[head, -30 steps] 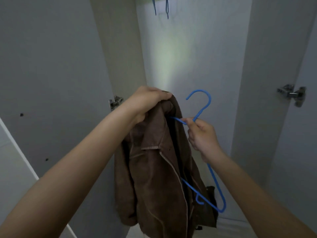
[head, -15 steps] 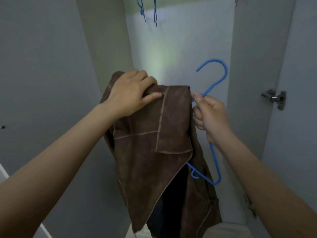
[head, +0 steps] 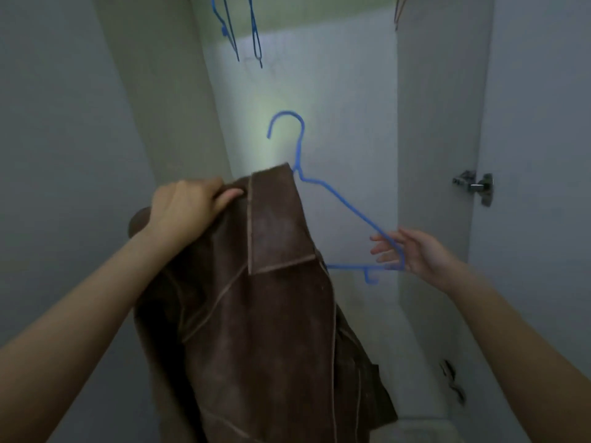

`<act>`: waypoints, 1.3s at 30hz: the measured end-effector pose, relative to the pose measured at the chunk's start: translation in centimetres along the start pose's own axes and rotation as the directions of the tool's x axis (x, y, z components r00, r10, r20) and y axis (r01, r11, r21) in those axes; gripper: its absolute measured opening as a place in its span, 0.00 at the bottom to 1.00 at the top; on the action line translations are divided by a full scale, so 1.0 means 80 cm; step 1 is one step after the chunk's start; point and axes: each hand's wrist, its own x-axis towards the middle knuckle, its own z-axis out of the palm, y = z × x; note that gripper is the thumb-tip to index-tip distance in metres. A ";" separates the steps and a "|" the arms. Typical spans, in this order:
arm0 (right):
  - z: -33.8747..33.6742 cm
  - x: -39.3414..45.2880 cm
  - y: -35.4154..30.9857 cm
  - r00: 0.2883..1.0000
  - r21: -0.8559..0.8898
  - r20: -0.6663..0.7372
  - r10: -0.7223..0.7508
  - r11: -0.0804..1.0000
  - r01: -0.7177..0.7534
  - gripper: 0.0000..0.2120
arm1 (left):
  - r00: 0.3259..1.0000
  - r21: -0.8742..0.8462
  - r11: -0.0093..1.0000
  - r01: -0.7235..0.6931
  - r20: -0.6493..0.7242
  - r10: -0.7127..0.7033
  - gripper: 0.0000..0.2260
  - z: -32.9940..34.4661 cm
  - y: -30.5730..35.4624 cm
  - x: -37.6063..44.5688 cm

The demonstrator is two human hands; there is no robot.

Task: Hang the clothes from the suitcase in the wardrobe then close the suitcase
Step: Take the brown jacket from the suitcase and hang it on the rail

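Observation:
A brown suede jacket (head: 265, 314) hangs in front of the open white wardrobe (head: 307, 100). My left hand (head: 188, 206) grips its left shoulder near the collar. A blue plastic hanger (head: 339, 199) stands upright, its left arm hidden inside the jacket and its hook pointing up. My right hand (head: 406, 254) holds the hanger's bare right corner with loosely spread fingers. The suitcase is out of view.
Two blue hangers (head: 238, 30) hang at the top of the wardrobe. The right door (head: 537, 155) stands open with a metal hinge (head: 475, 185); a second hinge (head: 452, 378) sits lower. The left door (head: 64, 139) is open as well.
The hanger has turned upright with one arm now inside the jacket. My right hand slid from the hanger's neck out to its right corner. The jacket has been lifted and spread.

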 end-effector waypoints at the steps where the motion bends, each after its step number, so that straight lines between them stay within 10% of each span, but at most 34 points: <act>1: -0.009 0.000 0.014 0.999 0.111 -0.014 0.031 0.993 -0.029 0.24 | 0.999 -0.003 0.999 0.036 -0.035 -0.036 0.21 -0.002 -0.006 0.003; 14: 0.124 0.029 0.097 0.980 -0.547 0.145 -0.139 0.814 0.197 0.14 | 0.958 -0.170 0.968 0.184 -0.190 -0.216 0.22 -0.026 -0.011 0.023; 30: 0.082 0.057 0.038 0.913 -0.324 -0.285 -0.294 0.925 0.197 0.11 | 0.970 -0.094 0.983 0.160 -0.171 -0.174 0.20 -0.036 -0.058 -0.029; 39: 0.054 0.051 -0.050 0.883 -0.306 -0.264 -0.389 0.901 0.306 0.13 | 0.980 0.039 0.999 0.016 -0.199 -0.008 0.33 -0.035 -0.065 -0.064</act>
